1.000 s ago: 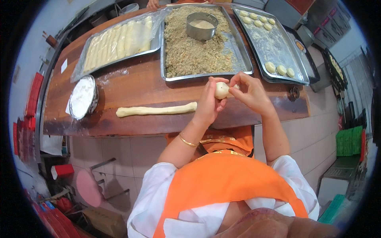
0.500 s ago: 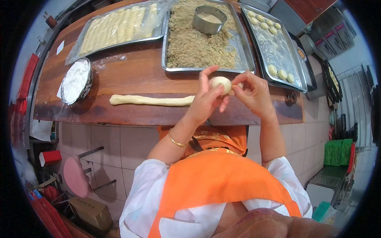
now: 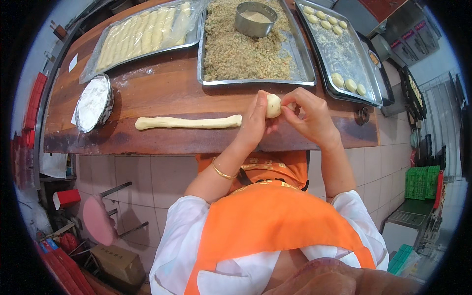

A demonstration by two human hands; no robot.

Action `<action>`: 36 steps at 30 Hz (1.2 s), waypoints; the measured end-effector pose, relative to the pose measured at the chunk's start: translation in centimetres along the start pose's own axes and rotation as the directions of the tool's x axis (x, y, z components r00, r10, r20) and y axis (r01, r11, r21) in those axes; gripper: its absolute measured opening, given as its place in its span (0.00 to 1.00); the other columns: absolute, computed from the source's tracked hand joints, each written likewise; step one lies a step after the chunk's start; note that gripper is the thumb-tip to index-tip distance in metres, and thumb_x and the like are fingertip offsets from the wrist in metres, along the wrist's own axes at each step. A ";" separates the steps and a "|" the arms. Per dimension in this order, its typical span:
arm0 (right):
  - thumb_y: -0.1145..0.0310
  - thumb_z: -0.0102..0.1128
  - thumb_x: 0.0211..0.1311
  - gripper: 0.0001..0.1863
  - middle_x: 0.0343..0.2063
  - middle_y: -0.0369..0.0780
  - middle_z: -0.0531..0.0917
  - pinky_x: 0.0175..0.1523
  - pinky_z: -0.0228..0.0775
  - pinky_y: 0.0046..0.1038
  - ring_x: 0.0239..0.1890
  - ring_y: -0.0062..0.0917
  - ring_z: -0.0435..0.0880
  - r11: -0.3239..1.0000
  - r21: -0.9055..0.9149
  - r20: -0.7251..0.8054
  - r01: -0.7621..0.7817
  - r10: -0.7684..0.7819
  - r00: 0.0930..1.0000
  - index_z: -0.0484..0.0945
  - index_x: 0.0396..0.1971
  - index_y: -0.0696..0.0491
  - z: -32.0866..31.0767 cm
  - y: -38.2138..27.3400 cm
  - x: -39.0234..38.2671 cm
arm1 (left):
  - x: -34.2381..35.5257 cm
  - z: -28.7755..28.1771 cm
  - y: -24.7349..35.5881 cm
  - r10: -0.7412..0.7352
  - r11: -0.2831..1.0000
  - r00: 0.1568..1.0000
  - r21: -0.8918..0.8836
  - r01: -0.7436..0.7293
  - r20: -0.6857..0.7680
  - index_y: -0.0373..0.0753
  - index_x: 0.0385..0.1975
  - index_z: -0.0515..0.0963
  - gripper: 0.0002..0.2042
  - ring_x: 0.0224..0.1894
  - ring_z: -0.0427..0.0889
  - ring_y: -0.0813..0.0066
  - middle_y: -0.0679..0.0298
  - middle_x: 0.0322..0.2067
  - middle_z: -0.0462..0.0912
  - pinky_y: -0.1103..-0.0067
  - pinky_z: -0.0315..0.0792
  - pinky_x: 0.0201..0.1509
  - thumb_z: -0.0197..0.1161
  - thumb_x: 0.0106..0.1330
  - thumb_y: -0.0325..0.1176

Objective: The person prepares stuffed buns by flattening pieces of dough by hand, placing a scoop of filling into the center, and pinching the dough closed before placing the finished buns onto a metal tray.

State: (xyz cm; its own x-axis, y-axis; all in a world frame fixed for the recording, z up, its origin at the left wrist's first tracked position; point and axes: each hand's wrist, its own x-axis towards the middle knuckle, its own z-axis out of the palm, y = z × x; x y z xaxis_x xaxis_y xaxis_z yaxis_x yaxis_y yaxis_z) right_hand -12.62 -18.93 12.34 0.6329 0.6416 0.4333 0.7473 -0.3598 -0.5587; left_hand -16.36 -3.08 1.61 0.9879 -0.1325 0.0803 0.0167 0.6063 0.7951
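Over the near edge of the table I hold a small, pale dough ball (image 3: 273,106) up between both hands. My left hand (image 3: 254,121) is closed round its left side, thumb and fingers cupping it. The thumb and fingertips of my right hand (image 3: 310,114) pinch at the ball's right side. Whether filling lies inside is hidden. A long dough rope (image 3: 187,123) lies on the wooden table, its right end close to my left wrist. Beyond my hands sits a metal tray (image 3: 255,83) of crumbly, brownish filling (image 3: 241,56), with a round metal container (image 3: 253,29) standing in it.
At left stands a bowl (image 3: 109,105) of white flour. Behind it, a tray (image 3: 191,44) holds several dough ropes under plastic film. A floured tray (image 3: 341,56) at right carries several dough balls (image 3: 351,85). Small dark metal rings (image 3: 363,116) lie near the right table edge.
The dough ball has turned in my hands and come slightly lower. My left fingers, spread before, have closed in round it. My right fingertips still pinch at its side.
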 end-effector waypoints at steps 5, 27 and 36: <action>0.78 0.65 0.56 0.07 0.26 0.41 0.78 0.33 0.73 0.29 0.27 0.31 0.79 0.999 -0.035 0.048 0.022 -0.020 0.999 0.77 0.34 0.57 0.0 0.9 -0.6 | 0.4 1.1 0.6 0.007 0.976 0.998 0.218 0.007 -0.066 0.43 0.46 0.72 0.19 0.33 0.74 0.83 0.68 0.37 0.77 0.83 0.71 0.33 0.41 0.80 0.51; 0.77 0.62 0.56 0.05 0.28 0.44 0.80 0.39 0.74 0.32 0.33 0.38 0.80 0.951 0.156 -0.077 -0.265 0.280 0.957 0.76 0.33 0.56 -1.2 3.3 -3.2 | 1.4 -1.3 -2.5 -0.005 0.431 0.970 0.876 -0.218 0.244 0.35 0.48 0.79 0.19 0.50 0.80 0.63 0.57 0.42 0.81 0.72 0.73 0.54 0.71 0.57 0.29; 0.73 0.62 0.57 0.21 0.66 0.44 0.68 0.72 0.53 0.43 0.70 0.43 0.61 0.948 -0.102 -0.172 -0.301 0.281 0.944 0.80 0.53 0.46 4.6 12.3 -8.4 | 1.9 -1.7 -3.3 -0.033 0.506 0.984 0.852 -0.136 0.177 0.35 0.60 0.74 0.22 0.62 0.75 0.63 0.56 0.58 0.78 0.72 0.67 0.66 0.63 0.67 0.36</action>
State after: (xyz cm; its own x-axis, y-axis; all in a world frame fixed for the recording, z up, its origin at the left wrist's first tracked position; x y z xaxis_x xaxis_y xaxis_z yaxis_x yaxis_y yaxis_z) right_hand -9.67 -25.61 -1.46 0.8426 0.3876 0.3738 0.5385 -0.6035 -0.5880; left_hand -14.28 -4.02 -1.90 0.9441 -0.2889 0.1590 -0.2571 -0.3429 0.9035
